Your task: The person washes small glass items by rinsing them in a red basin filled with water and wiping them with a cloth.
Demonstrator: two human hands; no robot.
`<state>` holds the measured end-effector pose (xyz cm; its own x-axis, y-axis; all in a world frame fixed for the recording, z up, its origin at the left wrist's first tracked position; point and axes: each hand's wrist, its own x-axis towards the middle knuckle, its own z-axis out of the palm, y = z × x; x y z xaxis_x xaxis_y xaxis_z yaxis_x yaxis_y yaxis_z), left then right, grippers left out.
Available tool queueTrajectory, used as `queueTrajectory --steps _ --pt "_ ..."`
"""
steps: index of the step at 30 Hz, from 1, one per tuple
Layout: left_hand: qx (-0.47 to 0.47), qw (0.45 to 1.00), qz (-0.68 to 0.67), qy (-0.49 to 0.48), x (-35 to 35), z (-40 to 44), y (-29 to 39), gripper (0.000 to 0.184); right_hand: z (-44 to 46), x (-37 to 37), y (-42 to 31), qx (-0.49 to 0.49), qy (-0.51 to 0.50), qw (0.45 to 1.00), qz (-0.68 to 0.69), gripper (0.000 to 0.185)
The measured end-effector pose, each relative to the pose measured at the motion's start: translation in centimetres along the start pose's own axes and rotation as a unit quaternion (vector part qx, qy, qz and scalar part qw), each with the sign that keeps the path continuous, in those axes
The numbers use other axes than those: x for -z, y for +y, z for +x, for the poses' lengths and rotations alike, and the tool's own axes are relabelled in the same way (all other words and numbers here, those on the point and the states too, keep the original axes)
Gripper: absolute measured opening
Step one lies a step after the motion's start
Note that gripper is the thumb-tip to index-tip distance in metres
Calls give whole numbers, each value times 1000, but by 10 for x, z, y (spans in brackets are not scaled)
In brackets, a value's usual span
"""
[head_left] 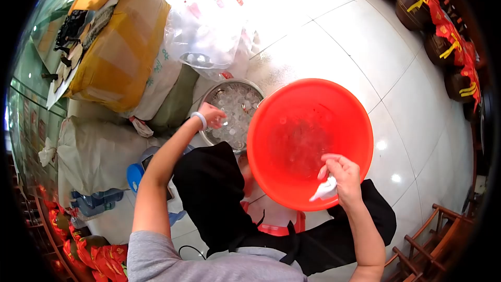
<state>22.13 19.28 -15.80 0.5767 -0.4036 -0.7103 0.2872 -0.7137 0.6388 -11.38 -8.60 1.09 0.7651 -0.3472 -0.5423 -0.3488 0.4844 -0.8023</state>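
My left hand point(211, 116), with a pale band on its wrist, is over the near-left side of a round metal basin point(207, 140). Its fingers are curled together at a small clear piece, glass-like, whose exact kind I cannot make out. Many similar clear pieces point(235, 105) fill the basin. My right hand point(342, 175) grips a crumpled white cloth point(325, 189) above the near-right rim of a large red plastic tub point(266, 177). Cloudy water point(302, 143) lies in the tub, and what is under its surface is hard to see.
Behind the metal basin sits a clear plastic bag point(203, 36). A taped yellow carton point(125, 42) and sacks point(94, 151) crowd the left. Dark jars with red cloth point(415, 8) line the right wall; wooden furniture point(433, 240) stands lower right. White floor tiles point(344, 47) are beyond the tub.
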Motion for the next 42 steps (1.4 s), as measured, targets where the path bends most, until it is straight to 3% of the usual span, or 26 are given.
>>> queueTrajectory --steps 1,5,9,11,13,15,16,18,22,25,27,30,32,34,36,37,38,42 --pt "97 994 -36 34 -15 -3 2 20 1 1 0 -20 -19 999 -16 21" --pt "118 977 172 43 -44 27 -23 39 10 -6 1 -56 9 998 -2 18" --pt "162 971 174 25 -54 61 -30 48 25 0 9 -66 35 997 0 27" --pt "109 958 262 39 -54 72 -30 37 29 -2 9 -87 29 995 -27 33" --pt "102 950 293 30 -53 83 -31 38 28 -6 6 -94 23 994 -41 33" --pt "-80 897 394 186 -58 99 -48 40 27 -11 4 -100 18 993 -57 33" --pt "-78 897 393 184 -57 106 -49 40 26 -13 4 -96 12 993 -61 33" --pt "63 971 160 168 -54 115 -43 42 25 -15 4 -92 6 994 -64 33" --pt "91 986 88 110 -54 99 -27 47 26 -12 6 -93 -9 994 -55 34" --pt "22 972 205 115 -56 109 -47 51 26 -10 9 -95 -11 993 -63 34" --pt "-56 931 328 148 -62 108 -54 56 26 -9 12 -85 -22 993 -74 34" --pt "-65 903 410 113 -65 104 -49 62 27 -9 9 -82 -11 993 -85 32" --pt "-57 919 378 92 -61 102 -40 64 28 -7 5 -68 13 995 -78 26" --pt "-94 923 342 149 -56 87 -20 60 28 -4 -6 -68 41 996 -41 19" --pt "-195 922 262 208 -47 80 8 44 26 4 -13 -49 53 997 -6 15" --pt "-150 967 97 183 -49 58 43 36 24 6 -15 -34 57 998 19 17" --pt "-172 970 36 169 -49 48 64 31 22 9 -17 -27 62 997 35 19" --pt "-265 956 -24 125 -74 -16 152 19 17 18 -18 20 79 995 65 24"
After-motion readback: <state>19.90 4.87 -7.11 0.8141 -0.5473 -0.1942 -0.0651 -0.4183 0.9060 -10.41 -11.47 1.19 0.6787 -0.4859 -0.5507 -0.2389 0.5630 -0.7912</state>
